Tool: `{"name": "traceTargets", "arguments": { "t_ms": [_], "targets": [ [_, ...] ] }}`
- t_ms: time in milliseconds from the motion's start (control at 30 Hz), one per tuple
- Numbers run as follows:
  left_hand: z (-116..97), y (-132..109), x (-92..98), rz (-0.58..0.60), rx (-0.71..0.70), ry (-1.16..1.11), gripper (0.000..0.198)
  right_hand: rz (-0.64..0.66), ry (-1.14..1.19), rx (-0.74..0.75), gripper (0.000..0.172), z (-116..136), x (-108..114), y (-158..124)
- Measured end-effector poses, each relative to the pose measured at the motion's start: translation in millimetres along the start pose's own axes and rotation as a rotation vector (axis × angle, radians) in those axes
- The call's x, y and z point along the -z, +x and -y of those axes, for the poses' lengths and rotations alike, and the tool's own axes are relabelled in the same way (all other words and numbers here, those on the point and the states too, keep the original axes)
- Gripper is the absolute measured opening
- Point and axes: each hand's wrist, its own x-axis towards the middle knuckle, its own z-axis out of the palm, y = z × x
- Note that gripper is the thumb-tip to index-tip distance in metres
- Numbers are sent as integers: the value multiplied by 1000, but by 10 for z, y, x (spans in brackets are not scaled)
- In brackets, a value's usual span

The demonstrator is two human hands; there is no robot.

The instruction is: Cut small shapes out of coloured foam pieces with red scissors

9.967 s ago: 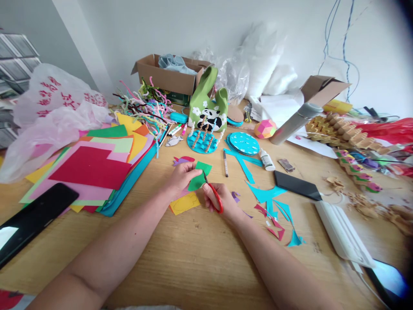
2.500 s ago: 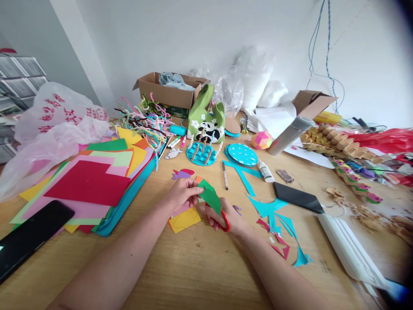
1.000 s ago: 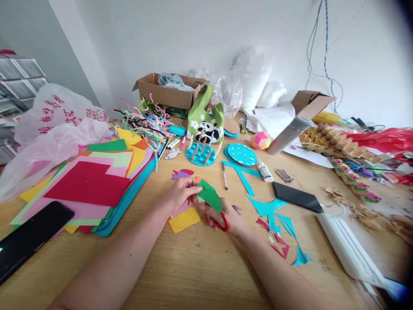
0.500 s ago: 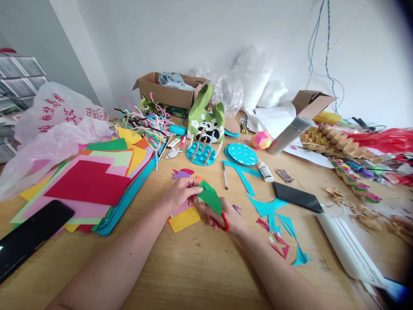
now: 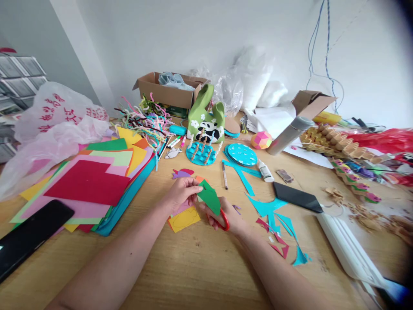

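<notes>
My left hand [image 5: 186, 192] pinches a green piece of craft sheet [image 5: 209, 199] at its left edge, above the table. Red-handled scissors [image 5: 225, 222] are in my right hand [image 5: 227, 212], its fingers closed round the handles. The blades are hidden behind the green piece. Below my hands lies a yellow sheet [image 5: 185, 220] with a drawn outline, partly over a pink one. Just beyond my left hand are purple and red cut shapes [image 5: 183, 173]. A small purple scrap [image 5: 237, 209] rests beside my right hand.
Coloured sheets [image 5: 87, 181] and a black phone [image 5: 35, 237] lie left. Blue scraps [image 5: 267, 206], a glue bottle [image 5: 265, 171], a black slab [image 5: 298, 197] and a white device [image 5: 350, 249] are right. Behind stand a green panda bag [image 5: 206, 118] and a grey flask [image 5: 290, 135].
The green piece has tilted slightly, its lower right end shifting a little left. Both hands keep almost the same place and grip.
</notes>
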Motion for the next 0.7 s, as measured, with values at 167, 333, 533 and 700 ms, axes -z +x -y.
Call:
{"name": "traceTargets", "arguments": {
  "t_ms": [167, 333, 533, 700],
  "targets": [
    [7, 3, 10, 5, -2, 19, 23, 23, -1, 43, 54, -7, -11, 5],
    [7, -8, 10, 15, 6, 15, 23, 13, -40, 22, 54, 36, -12, -14],
    [7, -3, 14, 20, 2, 13, 23, 17, -28, 22, 52, 70, -9, -25],
    [15, -4, 21, 14, 2, 6, 22, 7, -32, 12, 51, 64, -17, -20]
  ]
}}
